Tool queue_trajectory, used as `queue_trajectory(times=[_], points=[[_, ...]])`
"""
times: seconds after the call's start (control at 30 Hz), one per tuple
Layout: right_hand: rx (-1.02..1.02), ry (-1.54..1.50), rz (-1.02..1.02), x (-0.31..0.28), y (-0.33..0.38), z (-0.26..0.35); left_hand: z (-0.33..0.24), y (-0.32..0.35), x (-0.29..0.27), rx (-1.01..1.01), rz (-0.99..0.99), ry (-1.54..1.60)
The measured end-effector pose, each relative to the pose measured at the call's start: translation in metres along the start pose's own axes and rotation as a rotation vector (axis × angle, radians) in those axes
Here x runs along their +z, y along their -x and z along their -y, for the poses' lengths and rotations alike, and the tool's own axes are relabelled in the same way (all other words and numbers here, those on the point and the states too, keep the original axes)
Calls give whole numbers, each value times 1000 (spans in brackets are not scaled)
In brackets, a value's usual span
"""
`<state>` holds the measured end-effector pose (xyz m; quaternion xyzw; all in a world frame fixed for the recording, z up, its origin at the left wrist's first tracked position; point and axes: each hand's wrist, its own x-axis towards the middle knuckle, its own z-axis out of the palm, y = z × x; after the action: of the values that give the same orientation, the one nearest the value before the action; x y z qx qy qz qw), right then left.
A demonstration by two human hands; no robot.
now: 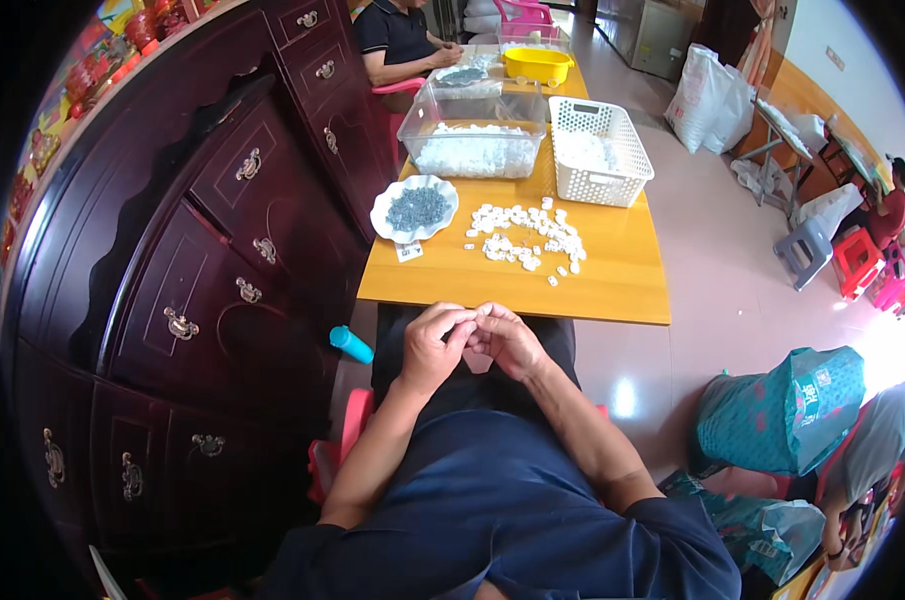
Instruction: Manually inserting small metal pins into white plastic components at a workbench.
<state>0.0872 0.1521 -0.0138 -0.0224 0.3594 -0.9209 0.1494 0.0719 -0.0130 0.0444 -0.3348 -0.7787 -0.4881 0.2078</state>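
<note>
Left hand [434, 343] and right hand [509, 340] pressed together over lap, grip contents hidden; small white plastic pieces [525, 238] scattered within reach on yellow wooden desk [612, 285].

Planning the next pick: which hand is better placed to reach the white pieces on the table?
Probably right. Both hands meet over the lap, but the right hand sits more directly below the loose white pieces; the left hand lies nearer the plate of grey parts.

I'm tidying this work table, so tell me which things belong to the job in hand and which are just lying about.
In use:
left hand and right hand, fingers pinched together
loose white pieces
white dish of grey parts
clear tub
white basket

Lying about:
blue cylinder
yellow tub
grey stool
</note>
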Motion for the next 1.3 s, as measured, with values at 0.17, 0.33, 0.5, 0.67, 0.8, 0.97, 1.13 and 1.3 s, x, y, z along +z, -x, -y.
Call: queue_trajectory(times=[0.17,0.33,0.5,0.67,0.8,0.97,1.13,1.3], points=[[-3,66,29,-3,0,4,0,-2,-4,5,19,-14],[27,123,39,-11,-1,9,2,0,-3,16,49,-25],[0,239,7,-9,-1,13,4,3,1,13,31,-57],[-23,342,-32,-5,0,13,6,5,4,-45,-17,-16],[-151,482,-58,-6,-4,5,13,8,7,-77,-33,-35],[-275,686,-136,-6,-6,-5,19,12,11,-123,-14,-15],[-389,850,-194,-5,-7,-9,22,14,11,-161,20,-16],[-381,945,-209,9,0,-3,28,20,15,-187,-1,7]])
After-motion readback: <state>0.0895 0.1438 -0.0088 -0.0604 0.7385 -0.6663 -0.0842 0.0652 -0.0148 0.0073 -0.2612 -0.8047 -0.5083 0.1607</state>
